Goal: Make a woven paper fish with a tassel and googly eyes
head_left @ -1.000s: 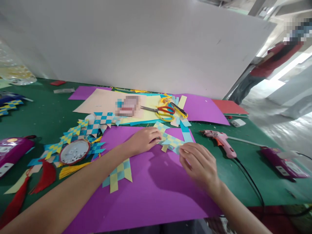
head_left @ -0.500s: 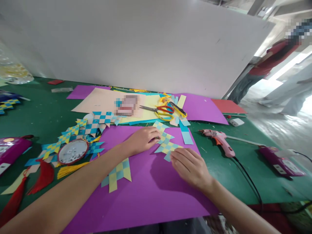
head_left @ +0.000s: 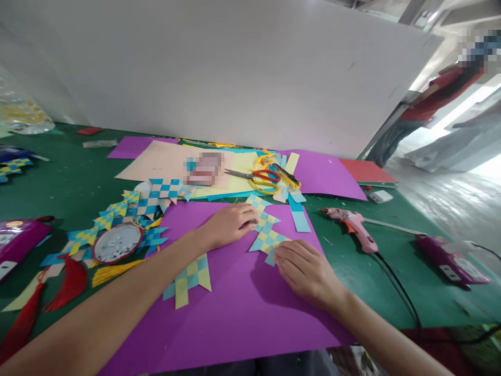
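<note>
A woven paper piece in yellow and light blue [head_left: 267, 232] lies over the purple sheet [head_left: 235, 313], between my two hands. My left hand [head_left: 234, 222] has its fingers curled together at the upper left edge of that piece. My right hand [head_left: 299, 263] holds its lower right end, fingers pressed together; the thumb is hidden. A second woven piece [head_left: 192, 277] of the same colours lies under my left forearm, partly covered by it.
Right of the purple sheet are a pink glue gun [head_left: 354, 227] and a purple power strip [head_left: 450, 261]. Scissors [head_left: 254, 177] lie behind my hands. At left are a dish of small eyes [head_left: 118, 243], woven fish [head_left: 158, 193] and red tassels [head_left: 72, 282]. A person [head_left: 434, 104] stands at back right.
The right end of the woven piece between my hands has tipped slightly down and left. My left hand has stayed in place; my right hand has barely moved.
</note>
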Tool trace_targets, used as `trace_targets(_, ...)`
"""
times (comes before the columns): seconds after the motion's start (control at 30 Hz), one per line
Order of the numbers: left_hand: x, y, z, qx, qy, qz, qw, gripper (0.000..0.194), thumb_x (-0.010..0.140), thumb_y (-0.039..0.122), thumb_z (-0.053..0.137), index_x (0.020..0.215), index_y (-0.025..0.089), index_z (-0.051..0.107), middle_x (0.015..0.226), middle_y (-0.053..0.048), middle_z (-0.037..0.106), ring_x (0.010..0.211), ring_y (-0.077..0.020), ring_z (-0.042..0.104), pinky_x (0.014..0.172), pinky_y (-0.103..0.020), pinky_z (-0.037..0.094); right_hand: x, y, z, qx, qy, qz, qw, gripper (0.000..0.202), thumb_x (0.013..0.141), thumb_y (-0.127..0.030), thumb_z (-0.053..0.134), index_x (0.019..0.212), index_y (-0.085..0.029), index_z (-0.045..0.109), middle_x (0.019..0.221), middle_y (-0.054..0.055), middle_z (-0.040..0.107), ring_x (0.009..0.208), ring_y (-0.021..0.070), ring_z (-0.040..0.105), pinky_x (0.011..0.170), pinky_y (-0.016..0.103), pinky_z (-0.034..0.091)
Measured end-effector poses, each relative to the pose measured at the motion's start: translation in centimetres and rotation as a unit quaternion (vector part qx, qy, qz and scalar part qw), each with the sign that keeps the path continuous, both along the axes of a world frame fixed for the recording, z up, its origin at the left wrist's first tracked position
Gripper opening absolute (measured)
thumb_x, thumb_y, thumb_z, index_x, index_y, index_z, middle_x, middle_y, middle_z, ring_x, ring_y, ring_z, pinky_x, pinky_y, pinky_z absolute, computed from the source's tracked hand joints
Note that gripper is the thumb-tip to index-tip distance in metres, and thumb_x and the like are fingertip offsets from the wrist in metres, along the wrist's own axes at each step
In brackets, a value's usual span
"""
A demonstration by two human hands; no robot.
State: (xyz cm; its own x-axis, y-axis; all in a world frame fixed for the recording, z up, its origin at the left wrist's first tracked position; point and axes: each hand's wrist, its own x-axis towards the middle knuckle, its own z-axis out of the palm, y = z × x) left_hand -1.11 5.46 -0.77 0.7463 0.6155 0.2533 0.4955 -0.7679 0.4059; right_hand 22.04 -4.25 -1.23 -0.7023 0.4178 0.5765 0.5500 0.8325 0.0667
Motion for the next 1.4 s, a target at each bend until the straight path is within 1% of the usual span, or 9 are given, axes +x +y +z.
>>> trace_targets(0.1, 0.0, 0.0, 0.0, -0.001, 0.003, 0.003, 1.000, 0.016, 0.094, 0.020, 0.051, 0.102, 0.019, 0.065, 0.112, -0.005, 0.064, 0.105, -0.0188, 0.059, 0.094, -0.032, 0.045, -0.2, -0.1, 0.5, -0.052, 0.044, -0.031, 0.997, 0.019, 0.082, -0.007, 0.052, 0.095, -0.012, 0.065, 0.089, 0.008, 0.071, 0.089, 0.0213, 0.063, 0.079, 0.039, 0.054)
trace_targets(0.17, 0.0, 0.0, 0.1, 0.000, 0.002, 0.003, 1.000, 0.017, 0.094, 0.021, 0.051, 0.103, 0.019, 0.065, 0.112, -0.005, 0.064, 0.105, -0.0187, 0.059, 0.094, -0.031, 0.044, -0.6, -0.1, 0.8, -0.070, 0.057, -0.062, 0.994, 0.025, 0.083, -0.009, 0.050, 0.103, -0.010, 0.065, 0.096, 0.011, 0.071, 0.094, 0.0228, 0.063, 0.082, 0.040, 0.054)
trace_targets(0.33, 0.0, -0.1, 0.1, 0.004, 0.002, 0.003, 1.000, 0.018, 0.094, 0.022, 0.049, 0.103, 0.019, 0.064, 0.111, -0.005, 0.064, 0.105, -0.0189, 0.059, 0.094, -0.032, 0.044, -2.2, -0.2, 0.5, -0.100, -0.004, -0.129, 0.987, 0.042, 0.093, -0.031, 0.050, 0.126, -0.005, 0.057, 0.125, 0.018, 0.063, 0.116, 0.0285, 0.058, 0.095, 0.044, 0.052)
trace_targets(0.53, 0.0, 0.0, -0.1, 0.008, -0.005, -0.002, 1.000, 0.017, 0.094, 0.021, 0.049, 0.102, 0.020, 0.064, 0.110, -0.005, 0.064, 0.105, -0.0188, 0.059, 0.093, -0.032, 0.045, -2.4, -0.5, -0.5, -0.152, -0.027, -0.110, 0.982, 0.046, 0.094, -0.035, 0.049, 0.130, -0.006, 0.055, 0.133, 0.017, 0.058, 0.125, 0.0277, 0.053, 0.103, 0.046, 0.048)
trace_targets(0.83, 0.1, 0.0, 0.1, 0.003, -0.001, 0.004, 1.000, 0.017, 0.094, 0.021, 0.050, 0.101, 0.018, 0.065, 0.110, -0.006, 0.064, 0.105, -0.0186, 0.059, 0.094, -0.031, 0.044, -2.1, -0.5, -0.2, -0.176, -0.021, -0.091, 0.980, 0.045, 0.093, -0.037, 0.052, 0.127, -0.009, 0.057, 0.134, 0.016, 0.057, 0.128, 0.0268, 0.050, 0.109, 0.047, 0.042)
trace_targets(1.1, 0.1, -0.1, 0.1, 0.004, -0.004, 0.004, 1.000, 0.016, 0.093, 0.020, 0.051, 0.100, 0.018, 0.065, 0.110, -0.006, 0.064, 0.105, -0.0187, 0.059, 0.093, -0.032, 0.045, -1.9, -0.4, -0.3, -0.171, -0.020, -0.081, 0.982, 0.043, 0.093, -0.039, 0.053, 0.124, -0.009, 0.059, 0.132, 0.015, 0.059, 0.126, 0.0266, 0.052, 0.109, 0.048, 0.042)
trace_targets(1.23, 0.1, -0.1, 0.1, 0.001, -0.006, 0.005, 1.000, 0.016, 0.093, 0.020, 0.051, 0.102, 0.019, 0.065, 0.110, -0.006, 0.064, 0.105, -0.0190, 0.059, 0.094, -0.032, 0.045, -1.9, -0.2, 0.2, -0.172, -0.025, -0.080, 0.982, 0.040, 0.092, -0.038, 0.054, 0.121, -0.011, 0.060, 0.129, 0.015, 0.061, 0.124, 0.0265, 0.053, 0.110, 0.051, 0.040)
trace_targets(1.33, 0.1, -0.1, 0.1, -0.002, -0.010, -0.001, 1.000, 0.017, 0.094, 0.020, 0.050, 0.101, 0.019, 0.065, 0.110, -0.006, 0.064, 0.104, -0.0188, 0.059, 0.094, -0.032, 0.045, -2.0, 0.0, 0.5, -0.156, -0.022, -0.080, 0.984, 0.033, 0.094, -0.035, 0.051, 0.115, -0.012, 0.063, 0.123, 0.013, 0.065, 0.122, 0.0265, 0.055, 0.109, 0.051, 0.040)
trace_targets(1.4, 0.0, 0.0, 0.1, -0.002, -0.011, -0.002, 1.000, 0.016, 0.093, 0.020, 0.050, 0.101, 0.019, 0.065, 0.109, -0.006, 0.064, 0.104, -0.0190, 0.059, 0.094, -0.033, 0.045, -2.2, 0.1, 0.3, -0.137, -0.016, -0.090, 0.986, 0.035, 0.095, -0.035, 0.049, 0.117, -0.011, 0.062, 0.123, 0.015, 0.064, 0.122, 0.0274, 0.055, 0.107, 0.049, 0.044)
